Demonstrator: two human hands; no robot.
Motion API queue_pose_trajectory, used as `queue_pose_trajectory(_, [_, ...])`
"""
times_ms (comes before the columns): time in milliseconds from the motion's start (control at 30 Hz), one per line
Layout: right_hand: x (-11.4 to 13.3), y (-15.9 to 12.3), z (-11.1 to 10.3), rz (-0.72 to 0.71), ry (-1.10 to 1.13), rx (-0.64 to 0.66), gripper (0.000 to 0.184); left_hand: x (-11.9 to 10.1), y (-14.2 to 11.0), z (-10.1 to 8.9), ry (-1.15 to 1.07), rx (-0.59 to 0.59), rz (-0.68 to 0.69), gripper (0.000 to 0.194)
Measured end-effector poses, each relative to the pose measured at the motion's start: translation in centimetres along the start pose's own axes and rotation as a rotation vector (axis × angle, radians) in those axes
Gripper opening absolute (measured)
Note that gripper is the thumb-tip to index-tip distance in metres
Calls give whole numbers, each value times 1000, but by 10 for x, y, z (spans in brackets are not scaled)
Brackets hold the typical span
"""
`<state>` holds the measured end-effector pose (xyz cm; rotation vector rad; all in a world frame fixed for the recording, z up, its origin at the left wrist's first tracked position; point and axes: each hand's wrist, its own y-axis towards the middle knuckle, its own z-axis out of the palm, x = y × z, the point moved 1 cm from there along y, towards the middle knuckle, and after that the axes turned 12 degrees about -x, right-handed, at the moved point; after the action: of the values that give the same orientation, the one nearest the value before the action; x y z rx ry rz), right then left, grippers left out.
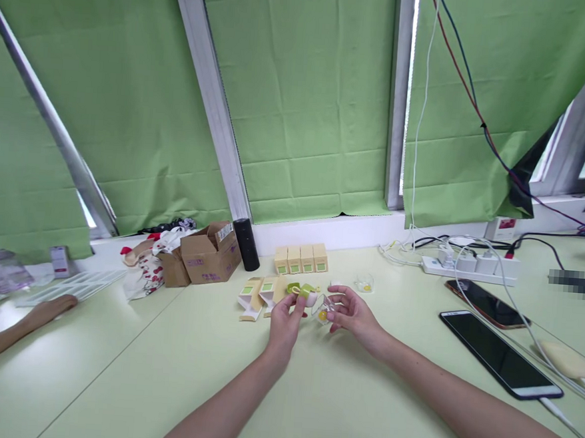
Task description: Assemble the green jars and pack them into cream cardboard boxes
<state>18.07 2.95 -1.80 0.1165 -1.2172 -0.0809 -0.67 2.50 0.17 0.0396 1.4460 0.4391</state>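
Observation:
My left hand (pixel 285 320) pinches a small green-and-white item (pixel 309 292) with a yellowish ring; its exact kind is too small to make out. Close beside it, the fingers of my right hand (pixel 354 317) are closed on a clear plastic piece (pixel 323 309) with a yellow spot. A similar clear piece (pixel 364 283) lies on the table beyond my right hand. Left of my left hand are two opened cream cartons (pixel 251 295) with green labels. Behind both hands stands a row of several closed cream boxes (pixel 302 258).
A brown cardboard box (pixel 212 253) and a black cylinder (pixel 246 244) stand at the back left. Two phones (pixel 498 353), cables and a white power strip (pixel 469 266) occupy the right side. Another person's hand (pixel 53 310) rests by a white tray (pixel 85 284) at far left.

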Motion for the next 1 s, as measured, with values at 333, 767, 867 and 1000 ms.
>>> queue_pose_trajectory(333, [1, -1, 1, 7, 9, 11, 71, -1, -2, 3, -20, 60, 19, 49])
queue_pose_trajectory(767, [1, -1, 0, 3, 7, 21, 69, 12, -1, 2, -4, 123, 40, 52])
queue_pose_trajectory(867, [0, -1, 0, 6, 15, 30, 68, 14, 0, 2, -4, 123, 39, 52])
queue_pose_trajectory(1000, [-1, -1, 0, 8, 30, 33, 68, 15, 0, 2, -4, 122, 47, 55])
